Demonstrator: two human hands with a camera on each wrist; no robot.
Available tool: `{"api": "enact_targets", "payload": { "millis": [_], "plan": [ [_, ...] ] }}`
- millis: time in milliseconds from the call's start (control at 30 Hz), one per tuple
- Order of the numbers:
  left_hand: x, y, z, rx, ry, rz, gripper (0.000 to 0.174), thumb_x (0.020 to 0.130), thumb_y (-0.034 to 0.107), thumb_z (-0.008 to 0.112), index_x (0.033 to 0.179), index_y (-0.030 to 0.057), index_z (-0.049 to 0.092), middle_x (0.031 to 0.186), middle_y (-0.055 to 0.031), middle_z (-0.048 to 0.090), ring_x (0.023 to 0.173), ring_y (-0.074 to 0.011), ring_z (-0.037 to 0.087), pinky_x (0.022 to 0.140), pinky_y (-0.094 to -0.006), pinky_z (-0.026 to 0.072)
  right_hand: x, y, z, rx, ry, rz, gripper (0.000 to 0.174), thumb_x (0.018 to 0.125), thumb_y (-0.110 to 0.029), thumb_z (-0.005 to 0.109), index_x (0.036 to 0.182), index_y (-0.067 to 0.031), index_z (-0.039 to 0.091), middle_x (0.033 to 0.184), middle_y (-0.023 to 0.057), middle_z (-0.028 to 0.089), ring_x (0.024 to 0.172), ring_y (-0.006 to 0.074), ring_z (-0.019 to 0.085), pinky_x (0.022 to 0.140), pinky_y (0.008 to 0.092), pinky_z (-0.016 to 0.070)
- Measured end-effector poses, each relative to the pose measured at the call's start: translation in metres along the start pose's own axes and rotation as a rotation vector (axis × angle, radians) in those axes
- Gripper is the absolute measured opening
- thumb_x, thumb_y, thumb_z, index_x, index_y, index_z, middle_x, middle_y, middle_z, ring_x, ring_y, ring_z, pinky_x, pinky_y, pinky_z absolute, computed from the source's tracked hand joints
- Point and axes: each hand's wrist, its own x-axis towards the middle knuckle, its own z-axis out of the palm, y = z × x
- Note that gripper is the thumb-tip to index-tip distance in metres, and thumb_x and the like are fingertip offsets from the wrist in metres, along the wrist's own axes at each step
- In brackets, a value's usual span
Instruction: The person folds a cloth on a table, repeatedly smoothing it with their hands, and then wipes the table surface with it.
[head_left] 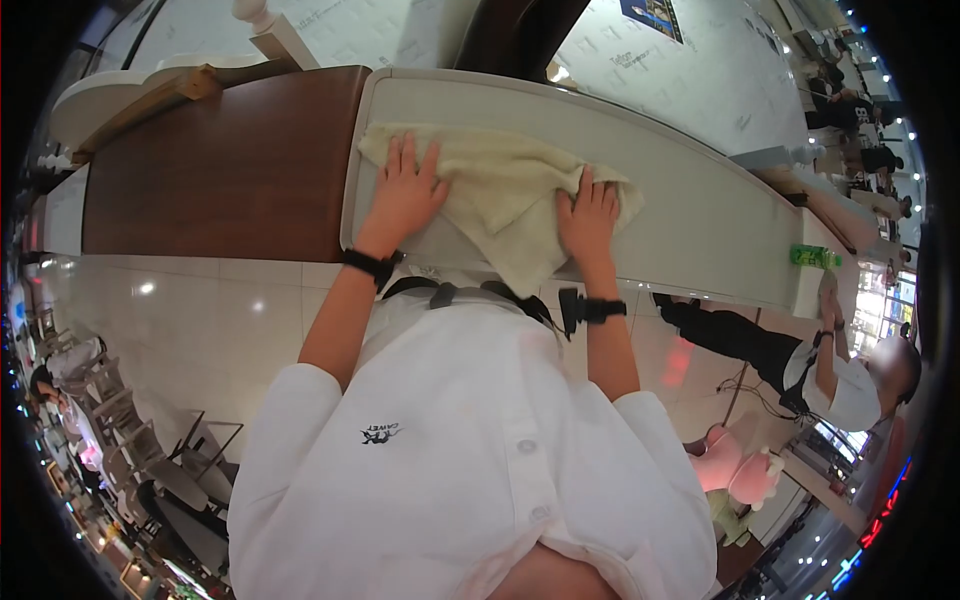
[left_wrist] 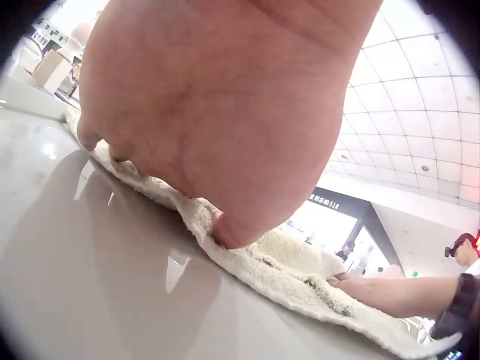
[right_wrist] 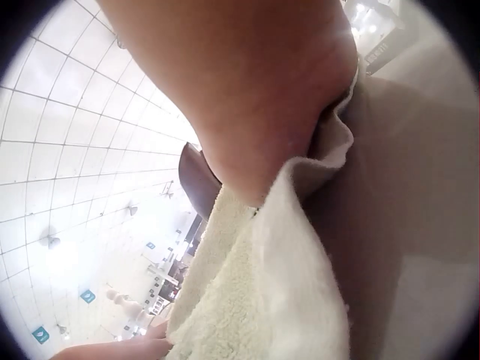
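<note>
A pale yellow cloth [head_left: 490,185] lies spread and wrinkled on a light grey tabletop [head_left: 700,220], one corner hanging over the near edge. My left hand [head_left: 408,195] rests on its left part with fingers spread. On its right part lies my right hand [head_left: 590,220], fingers pointing away from me, the cloth bunched beside them. In the left wrist view the left hand [left_wrist: 217,112] presses the cloth [left_wrist: 262,274] with fingertips and thumb down. The right wrist view shows the right hand [right_wrist: 255,97] on the folded cloth [right_wrist: 292,262]; its fingertips are hidden there.
A brown wooden surface [head_left: 220,165] adjoins the grey top on the left. A green packet [head_left: 815,256] sits at the far right end, near another person [head_left: 850,375]. Beyond the far edge stands a dark post [head_left: 520,35]. Chairs [head_left: 130,410] are at the lower left.
</note>
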Motion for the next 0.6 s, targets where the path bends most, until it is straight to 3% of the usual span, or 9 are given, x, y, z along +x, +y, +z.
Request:
{"api": "enact_targets", "payload": {
  "millis": [100, 267, 400, 500, 600],
  "plan": [
    [-0.045, 0.008, -0.009, 0.008, 0.007, 0.007, 0.070, 0.095, 0.039, 0.059, 0.156, 0.0127, 0.036, 0.160, -0.0292, 0.027, 0.148, -0.0499, 0.024, 0.109, -0.0622, 0.0350, -0.045, -0.006, -0.010, -0.030, -0.006, -0.012, 0.069, 0.095, -0.041, 0.058, 0.149, 0.0004, 0.042, 0.131, 0.0267, 0.054, 0.134, 0.0507, 0.039, 0.113, 0.0600, 0.0267],
    [-0.084, 0.014, -0.025, 0.038, -0.068, 0.011, 0.075, 0.092, 0.039, 0.063, 0.156, 0.0092, 0.036, 0.159, -0.0307, 0.026, 0.148, -0.0508, 0.024, 0.108, -0.0625, 0.0345, -0.066, -0.017, -0.031, -0.033, -0.165, -0.002, 0.074, 0.095, -0.041, 0.058, 0.152, 0.0009, 0.036, 0.139, 0.0269, 0.048, 0.139, 0.0508, 0.033, 0.114, 0.0606, 0.0244],
    [-0.059, 0.015, -0.023, 0.055, -0.111, -0.008, 0.080, 0.090, 0.043, 0.064, 0.157, 0.0104, 0.034, 0.161, -0.0300, 0.022, 0.149, -0.0512, 0.020, 0.110, -0.0637, 0.0315, -0.038, -0.015, -0.019, -0.047, -0.160, 0.009, 0.077, 0.094, -0.045, 0.058, 0.152, 0.0000, 0.036, 0.139, 0.0269, 0.048, 0.140, 0.0512, 0.033, 0.114, 0.0602, 0.0242],
    [-0.005, 0.004, -0.016, 0.043, -0.177, -0.051, 0.082, 0.090, 0.046, 0.062, 0.159, 0.0131, 0.030, 0.163, -0.0289, 0.018, 0.151, -0.0503, 0.014, 0.113, -0.0652, 0.0275, 0.004, -0.003, 0.007, -0.101, 0.009, -0.042, 0.077, 0.092, -0.049, 0.057, 0.149, 0.0010, 0.041, 0.135, 0.0266, 0.053, 0.136, 0.0506, 0.038, 0.113, 0.0608, 0.0253],
    [0.065, -0.007, -0.011, 0.005, -0.214, -0.077, 0.083, 0.092, 0.050, 0.057, 0.161, 0.0164, 0.025, 0.166, -0.0264, 0.015, 0.153, -0.0482, 0.008, 0.115, -0.0656, 0.0235, 0.074, 0.020, 0.036, -0.088, -0.024, 0.015, 0.077, 0.092, -0.052, 0.055, 0.149, -0.0018, 0.041, 0.139, 0.0277, 0.052, 0.138, 0.0505, 0.037, 0.113, 0.0616, 0.0245]
  ]
}}
